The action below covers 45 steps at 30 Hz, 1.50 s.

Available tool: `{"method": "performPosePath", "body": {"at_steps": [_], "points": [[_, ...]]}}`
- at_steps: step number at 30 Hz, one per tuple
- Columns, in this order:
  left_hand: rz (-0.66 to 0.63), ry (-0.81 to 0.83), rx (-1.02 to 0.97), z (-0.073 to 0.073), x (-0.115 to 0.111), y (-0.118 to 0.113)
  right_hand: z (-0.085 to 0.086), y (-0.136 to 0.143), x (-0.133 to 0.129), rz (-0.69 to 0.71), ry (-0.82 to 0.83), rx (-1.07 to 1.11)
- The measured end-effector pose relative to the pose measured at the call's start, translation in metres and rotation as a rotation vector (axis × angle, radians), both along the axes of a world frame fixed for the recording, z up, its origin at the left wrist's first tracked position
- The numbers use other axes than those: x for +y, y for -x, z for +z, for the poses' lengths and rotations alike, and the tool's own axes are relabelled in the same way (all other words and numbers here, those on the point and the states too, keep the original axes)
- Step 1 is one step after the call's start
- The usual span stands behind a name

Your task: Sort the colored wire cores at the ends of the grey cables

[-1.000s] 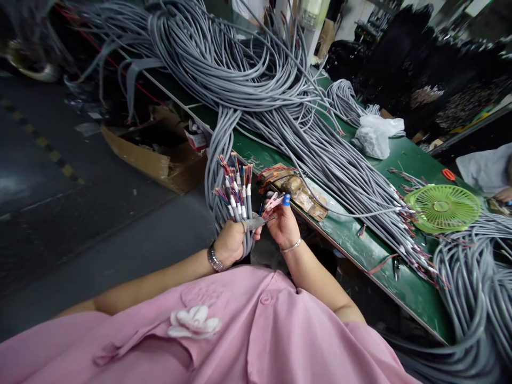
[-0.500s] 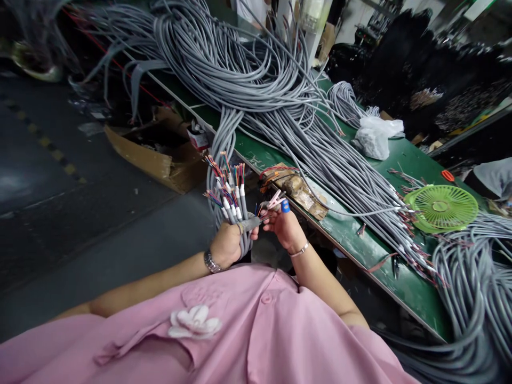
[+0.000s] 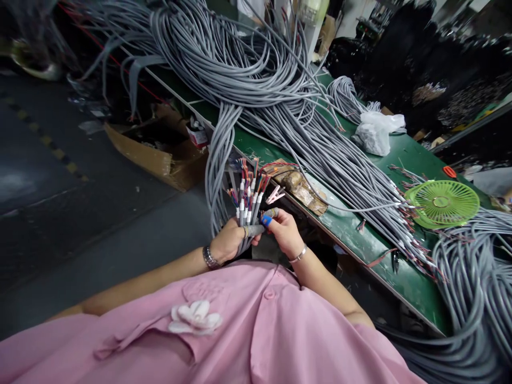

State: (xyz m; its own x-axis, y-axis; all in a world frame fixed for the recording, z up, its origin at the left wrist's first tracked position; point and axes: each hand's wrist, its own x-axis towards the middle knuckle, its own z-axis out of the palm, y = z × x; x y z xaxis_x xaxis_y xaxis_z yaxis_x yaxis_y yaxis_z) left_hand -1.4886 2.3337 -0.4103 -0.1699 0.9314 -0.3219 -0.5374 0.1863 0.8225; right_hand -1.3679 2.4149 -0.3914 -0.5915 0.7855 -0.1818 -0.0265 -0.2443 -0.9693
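Observation:
My left hand (image 3: 230,239) is wrapped round a bundle of grey cables (image 3: 249,214) in front of my chest. Their upper ends show white sleeves and fanned-out coloured wires, and the cables loop up to the bench on the far side. A grey cover sits on my left thumb. Close by on the right, my right hand (image 3: 283,230) pinches at the wire end of one cable beside my left thumb. Blue and grey covers wrap its fingertips. A pale pink clip (image 3: 276,195) stands just behind the hands, at the bench edge.
A green bench (image 3: 352,234) runs diagonally, bearing a large heap of grey cables (image 3: 236,69). On it lie a green fan-like disc (image 3: 442,203), a white plastic bag (image 3: 376,132) and a brown taped pad (image 3: 302,186). A cardboard box (image 3: 160,160) stands on the floor at left.
My right hand has moved left, closing in on the bundle, its fingers now pinched at the wire end. The bundle's tips have swung right and stand more upright.

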Motion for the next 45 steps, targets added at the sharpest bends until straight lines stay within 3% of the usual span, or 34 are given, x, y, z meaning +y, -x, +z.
{"method": "performPosePath", "body": {"at_steps": [3, 11, 16, 23, 37, 45], "points": [[-0.025, 0.013, -0.008, 0.003, 0.000, 0.002, 0.001, 0.000, -0.003, -0.002, -0.013, 0.002], [0.158, -0.016, -0.080, 0.001, 0.005, -0.003, 0.002, 0.004, -0.010, -0.127, -0.013, 0.036], [0.174, -0.007, -0.075, -0.001, 0.006, -0.003, -0.001, 0.002, -0.008, -0.140, 0.003, 0.038], [0.185, -0.010, -0.039, -0.003, 0.006, -0.004, 0.003, 0.005, -0.007, -0.038, 0.019, 0.011], [0.216, 0.034, -0.055, -0.001, 0.005, -0.008, 0.004, 0.013, -0.012, -0.179, -0.003, -0.007], [0.225, 0.003, -0.031, 0.001, 0.003, -0.006, -0.005, 0.013, -0.015, -0.143, 0.083, 0.057]]}}
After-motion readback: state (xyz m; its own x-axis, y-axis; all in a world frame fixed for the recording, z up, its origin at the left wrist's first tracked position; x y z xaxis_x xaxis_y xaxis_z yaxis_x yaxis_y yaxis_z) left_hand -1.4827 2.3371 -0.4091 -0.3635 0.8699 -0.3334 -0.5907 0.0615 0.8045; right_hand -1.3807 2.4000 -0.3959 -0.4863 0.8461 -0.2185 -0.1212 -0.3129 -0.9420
